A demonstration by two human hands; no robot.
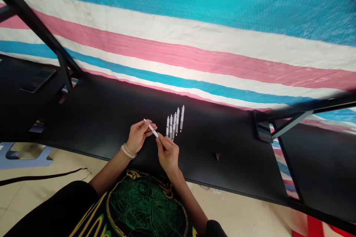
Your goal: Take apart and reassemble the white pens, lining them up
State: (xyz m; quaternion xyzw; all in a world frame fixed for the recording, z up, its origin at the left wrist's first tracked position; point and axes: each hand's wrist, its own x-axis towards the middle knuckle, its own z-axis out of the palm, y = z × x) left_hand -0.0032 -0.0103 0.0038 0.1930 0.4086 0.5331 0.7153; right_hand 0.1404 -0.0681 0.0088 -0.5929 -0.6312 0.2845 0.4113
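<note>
My left hand (138, 136) and right hand (167, 154) grip a slim white plastic pen (151, 129), beside five ridged pens (174, 123) lying on the smooth black counter (222, 133) near its front edge.

On my feed, five white pens (174, 125) lie side by side on the black table (222, 137), slightly fanned, their grey ends toward the table's near edge. A sixth pen (151, 129), also white, is up off the table just beside the row, tilted and pinched between the left hand (137, 137) and the right hand (167, 155).
</note>
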